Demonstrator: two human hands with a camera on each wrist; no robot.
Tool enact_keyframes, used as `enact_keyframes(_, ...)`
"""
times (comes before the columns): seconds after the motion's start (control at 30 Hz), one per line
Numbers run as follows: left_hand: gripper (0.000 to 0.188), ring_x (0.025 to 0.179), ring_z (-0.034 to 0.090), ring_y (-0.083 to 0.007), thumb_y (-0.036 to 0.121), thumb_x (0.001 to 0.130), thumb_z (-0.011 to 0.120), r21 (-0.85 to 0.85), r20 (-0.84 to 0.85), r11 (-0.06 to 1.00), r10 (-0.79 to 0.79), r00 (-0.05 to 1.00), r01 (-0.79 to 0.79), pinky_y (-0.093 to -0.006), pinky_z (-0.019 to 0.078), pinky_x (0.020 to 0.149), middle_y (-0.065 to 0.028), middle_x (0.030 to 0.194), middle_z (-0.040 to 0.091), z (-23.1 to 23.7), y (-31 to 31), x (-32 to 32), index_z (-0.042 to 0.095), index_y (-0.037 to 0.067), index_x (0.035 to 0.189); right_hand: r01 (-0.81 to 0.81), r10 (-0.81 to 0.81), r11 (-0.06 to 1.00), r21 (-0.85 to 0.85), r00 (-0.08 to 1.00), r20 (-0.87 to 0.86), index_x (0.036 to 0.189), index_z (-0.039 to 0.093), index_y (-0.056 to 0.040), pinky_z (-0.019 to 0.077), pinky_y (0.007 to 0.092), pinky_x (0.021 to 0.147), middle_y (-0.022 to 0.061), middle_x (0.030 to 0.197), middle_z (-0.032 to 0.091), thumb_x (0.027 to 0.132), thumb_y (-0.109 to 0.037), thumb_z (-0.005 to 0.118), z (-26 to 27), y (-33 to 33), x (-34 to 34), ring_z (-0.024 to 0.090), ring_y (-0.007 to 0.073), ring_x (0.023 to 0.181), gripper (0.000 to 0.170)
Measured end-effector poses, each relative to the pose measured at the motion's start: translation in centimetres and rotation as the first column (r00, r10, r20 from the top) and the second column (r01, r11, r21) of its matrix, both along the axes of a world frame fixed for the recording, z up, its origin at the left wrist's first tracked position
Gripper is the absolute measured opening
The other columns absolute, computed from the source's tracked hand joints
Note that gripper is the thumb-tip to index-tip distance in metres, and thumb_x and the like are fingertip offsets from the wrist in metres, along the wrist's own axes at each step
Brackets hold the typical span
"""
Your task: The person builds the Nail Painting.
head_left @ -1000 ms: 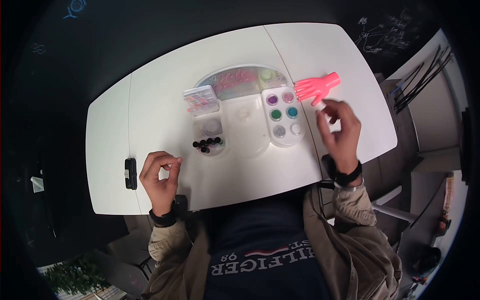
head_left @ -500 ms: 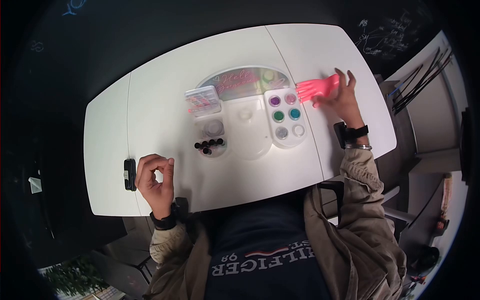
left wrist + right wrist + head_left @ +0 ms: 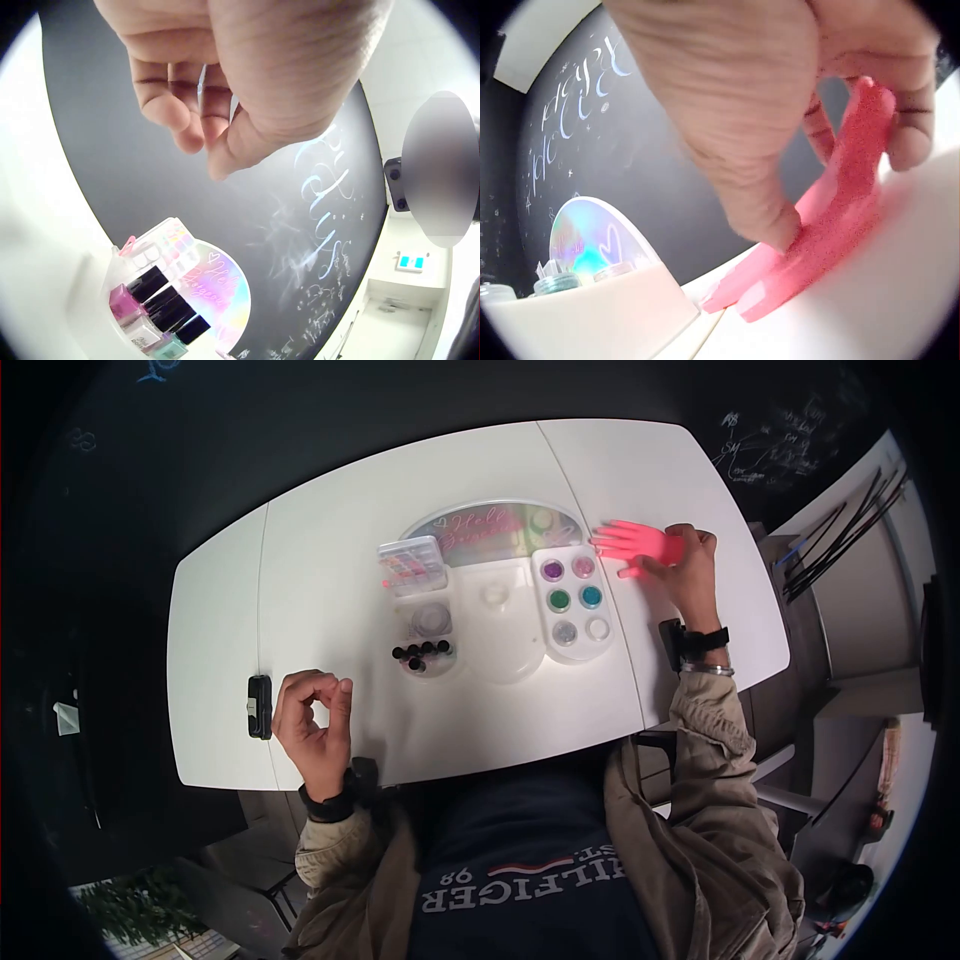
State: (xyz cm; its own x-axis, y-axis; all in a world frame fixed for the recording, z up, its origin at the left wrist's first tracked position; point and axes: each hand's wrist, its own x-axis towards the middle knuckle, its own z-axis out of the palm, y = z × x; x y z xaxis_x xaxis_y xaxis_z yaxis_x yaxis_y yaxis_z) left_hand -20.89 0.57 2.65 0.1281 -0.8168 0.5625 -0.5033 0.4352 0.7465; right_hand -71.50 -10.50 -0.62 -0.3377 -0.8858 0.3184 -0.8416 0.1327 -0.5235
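Observation:
My right hand [image 3: 692, 580] holds a pink mannequin hand [image 3: 628, 542] near its wrist end at the table's right side. In the right wrist view, my thumb presses one face of the mannequin hand [image 3: 832, 217] and my fingers are on the other side. Its pink fingers point towards a white nail-polish set [image 3: 497, 645]. Several glitter pots [image 3: 560, 599] sit in the set's right wing. Raised by the table's front left, my left hand [image 3: 318, 728] has loosely bent fingers, thumb tip close to the fingertips, and nothing visible in its grasp.
Black-capped nail polish bottles [image 3: 414, 661] and a tilted clear case [image 3: 411, 563] occupy the set's left wing. An arched panel [image 3: 480, 530] stands behind them. A small black object [image 3: 260, 707] lies left of my left hand on the white table [image 3: 330, 560].
My right hand has moved from beside the glitter pots, up and right, over to the pink mannequin hand and taken hold of it. The left hand has barely moved.

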Motion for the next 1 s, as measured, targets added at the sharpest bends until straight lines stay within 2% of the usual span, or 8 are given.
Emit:
enact_keyframes(0.2, 0.020, 0.081, 0.060, -0.0107, -0.009, 0.093, 0.081, 0.029, 0.060, 0.998, -0.060, 0.996, 0.059, -0.0253, 0.0517, 0.076, -0.0073, 0.103, 0.066, 0.5, 0.2, -0.5, 0.069, 0.000, 0.106, -0.177, 0.125, 0.907, -0.383, 0.980, -0.157, 0.117, 0.072, -0.0009, 0.0615, 0.0404, 0.083, 0.0149, 0.119, 0.066, 0.083, 0.013, 0.081, 5.4, 2.8, 2.3, 0.070, 0.0339, 0.102, 0.038)
enact_keyframes(0.33, 0.021, 0.074, 0.062, -0.0134, -0.008, 0.090, 0.085, -0.004, 0.088, 0.996, -0.083, 0.993, 0.084, -0.0264, 0.0520, 0.068, -0.0102, 0.098, 0.071, 1.3, 0.1, -2.3, 0.072, 0.000, 0.104, -0.376, 0.303, 0.752, -0.541, 0.927, -0.223, 0.110, 0.074, 0.0006, 0.0597, 0.0404, 0.081, 0.0140, 0.107, 0.072, 0.079, 0.017, 0.078, 10.9, 5.5, 6.2, 0.072, 0.0333, 0.092, 0.036)
enact_keyframes(0.43, 0.023, 0.078, 0.062, -0.0130, -0.010, 0.090, 0.083, 0.003, 0.138, 0.988, -0.156, 0.978, 0.157, -0.0269, 0.0516, 0.072, -0.0100, 0.101, 0.069, 2.2, 0.1, -4.1, 0.069, -0.001, 0.107, -0.566, 0.517, 0.592, -0.574, 0.813, -0.269, 0.101, 0.076, 0.0007, 0.0581, 0.0404, 0.076, 0.0115, 0.091, 0.074, 0.070, 0.022, 0.069, 12.7, 6.8, 8.5, 0.071, 0.0315, 0.087, 0.038)
enact_keyframes(0.57, 0.028, 0.083, 0.067, -0.0156, -0.009, 0.089, 0.083, -0.043, 0.112, 0.975, -0.211, 0.971, 0.217, -0.0294, 0.0556, 0.072, -0.0149, 0.114, 0.068, 2.9, -0.1, -6.7, 0.069, -0.001, 0.112, -0.690, 0.690, 0.451, -0.566, 0.672, -0.269, 0.097, 0.081, 0.0001, 0.0574, 0.0393, 0.070, 0.0111, 0.087, 0.072, 0.064, 0.004, 0.073, 12.5, 8.3, 11.1, 0.070, 0.0307, 0.085, 0.034)
enact_keyframes(0.7, 0.044, 0.092, 0.073, -0.0199, 0.006, 0.090, 0.090, -0.063, 0.228, 0.958, -0.258, 0.939, 0.279, -0.0314, 0.0590, 0.072, -0.0182, 0.126, 0.069, 3.2, -0.3, -7.3, 0.071, -0.001, 0.129, -0.693, 0.772, 0.379, -0.613, 0.602, -0.203, 0.099, 0.081, 0.0008, 0.0569, 0.0377, 0.068, 0.0099, 0.084, 0.072, 0.070, 0.004, 0.077, 11.8, 9.2, 13.2, 0.069, 0.0282, 0.085, 0.030)
enact_keyframes(0.73, 0.048, 0.094, 0.074, -0.0209, 0.014, 0.088, 0.092, -0.074, 0.260, 0.956, -0.257, 0.931, 0.285, -0.0314, 0.0602, 0.071, -0.0172, 0.126, 0.071, 3.1, -0.4, -7.4, 0.073, 0.000, 0.130, -0.682, 0.790, 0.358, -0.638, 0.585, -0.182, 0.100, 0.081, 0.0010, 0.0567, 0.0373, 0.068, 0.0096, 0.084, 0.071, 0.071, 0.004, 0.078, 11.6, 9.2, 13.6, 0.069, 0.0277, 0.085, 0.030)
enact_keyframes(0.93, 0.040, 0.090, 0.077, -0.0285, 0.010, 0.082, 0.094, -0.060, 0.299, 0.974, -0.191, 0.935, 0.219, -0.0366, 0.0629, 0.074, -0.0134, 0.110, 0.075, 3.0, 0.1, -7.5, 0.079, 0.002, 0.119, -0.742, 0.855, 0.304, -0.597, 0.489, -0.174, 0.104, 0.082, -0.0003, 0.0577, 0.0352, 0.069, 0.0085, 0.090, 0.075, 0.075, -0.001, 0.084, 11.4, 9.5, 15.4, 0.069, 0.0246, 0.091, 0.030)
enact_keyframes(1.0, 0.036, 0.083, 0.076, -0.0266, 0.009, 0.083, 0.093, -0.050, 0.285, 0.975, -0.194, 0.939, 0.217, -0.0365, 0.0622, 0.071, -0.0117, 0.104, 0.076, 2.8, 0.1, -7.5, 0.079, 0.002, 0.115, -0.757, 0.864, 0.280, -0.591, 0.467, -0.187, 0.104, 0.082, -0.0003, 0.0586, 0.0349, 0.071, 0.0098, 0.096, 0.075, 0.075, -0.002, 0.084, 11.3, 9.5, 15.5, 0.069, 0.0252, 0.092, 0.030)
